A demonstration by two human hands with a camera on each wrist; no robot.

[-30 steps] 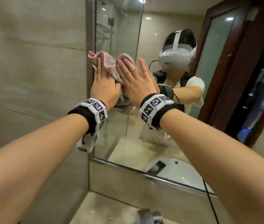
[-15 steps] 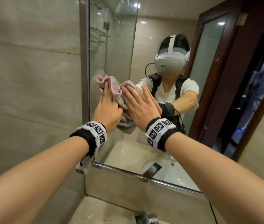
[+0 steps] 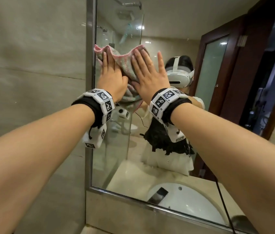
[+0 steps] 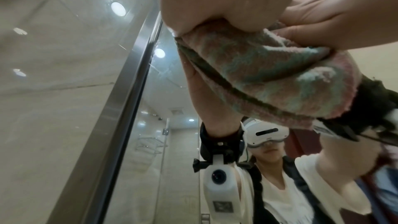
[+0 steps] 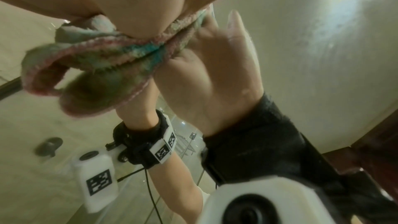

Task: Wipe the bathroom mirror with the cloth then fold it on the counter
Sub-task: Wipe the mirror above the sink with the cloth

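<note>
Bare forearms, black wristbands (image 3: 92, 108) with white square-coded marker blocks (image 3: 164, 98), white camera pods, perhaps cabled.

Cloth against the mirror's upper left

Your left hand (image 3: 112, 76) and right hand (image 3: 147, 76) lay side by side on the cloth (image 3: 125, 65), flat against the mirror (image 3: 167, 31), above the sink (image 3: 192, 200).

1. We see the cloth (image 3: 125, 65) as a fuzzy, looped terry weave, matt, with a stitched pink edge.
2. The mirror (image 3: 175, 27) is glossy glass, and we note faint streaks and specks on it.
3. Its frame (image 3: 89, 65) looks like brushed metal with a soft sheen.
4. The wall (image 3: 32, 56) beside it is smooth, polished stone-like tile.
5. The door frame (image 3: 244, 65) reads as dark, lacquered wood.
6. We see the wristbands (image 3: 163, 102) as matt black fabric carrying hard white plastic blocks.
</note>
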